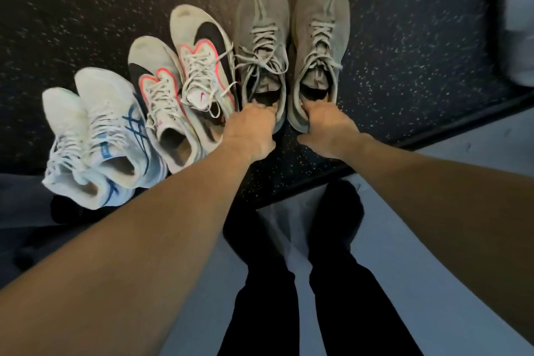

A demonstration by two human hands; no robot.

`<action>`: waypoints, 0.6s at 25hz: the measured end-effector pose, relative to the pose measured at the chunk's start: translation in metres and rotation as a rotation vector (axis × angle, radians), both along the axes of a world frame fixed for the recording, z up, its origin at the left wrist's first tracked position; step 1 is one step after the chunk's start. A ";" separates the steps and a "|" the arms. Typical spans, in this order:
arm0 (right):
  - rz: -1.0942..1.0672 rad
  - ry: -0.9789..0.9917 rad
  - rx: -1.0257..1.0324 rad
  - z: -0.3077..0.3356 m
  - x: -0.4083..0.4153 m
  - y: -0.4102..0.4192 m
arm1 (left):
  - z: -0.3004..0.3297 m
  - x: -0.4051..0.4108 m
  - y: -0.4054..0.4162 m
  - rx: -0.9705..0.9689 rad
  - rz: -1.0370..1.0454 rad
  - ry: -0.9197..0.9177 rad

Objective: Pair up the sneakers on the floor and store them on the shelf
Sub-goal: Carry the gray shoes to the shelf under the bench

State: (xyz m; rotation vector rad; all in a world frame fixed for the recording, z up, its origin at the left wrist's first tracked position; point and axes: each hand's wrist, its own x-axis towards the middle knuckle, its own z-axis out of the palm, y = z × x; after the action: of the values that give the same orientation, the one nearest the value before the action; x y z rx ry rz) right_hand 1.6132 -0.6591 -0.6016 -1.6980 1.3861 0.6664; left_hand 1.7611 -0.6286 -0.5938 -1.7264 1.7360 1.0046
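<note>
The two grey sneakers stand side by side on the dark speckled surface, toes pointing away from the person. The left hand (250, 127) has its grip clamped on the heel collar of the left grey sneaker (261, 46), fingers curled down into the opening. The right hand (326, 127) grips the heel of the right grey sneaker (319, 43) in the same way. Holding both by the heel probably lets the person carry the pair as one set.

Just to the left of the left grip lies the white pair with black and pink marks (185, 72), and further left the white and blue pair (98, 136), partly one over the other.

The fingertips are hidden inside the sneakers. I cannot say whether this surface is the floor or the shelf. A pale blurred object (517, 17) at the right edge is cut off.
</note>
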 end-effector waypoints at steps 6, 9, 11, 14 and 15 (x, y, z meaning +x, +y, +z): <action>-0.048 0.029 -0.210 0.008 0.002 0.003 | 0.002 -0.001 0.002 -0.141 0.103 0.040; -0.033 0.040 -0.119 0.065 -0.001 -0.003 | 0.055 0.004 0.002 -0.081 0.075 0.050; -0.029 0.049 -0.065 0.119 -0.001 -0.001 | 0.106 0.003 0.008 -0.052 0.084 0.057; -0.044 0.022 -0.034 0.217 -0.003 0.001 | 0.198 -0.003 0.008 -0.053 0.099 0.073; -0.040 0.016 -0.023 0.252 -0.002 0.002 | 0.232 -0.004 0.010 -0.053 0.109 0.084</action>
State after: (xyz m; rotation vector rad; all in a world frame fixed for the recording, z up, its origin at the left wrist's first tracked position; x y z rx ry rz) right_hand 1.6107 -0.6569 -0.3499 -1.6819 1.4404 0.6446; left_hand 1.7575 -0.6187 -0.3622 -1.8540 1.7502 1.1016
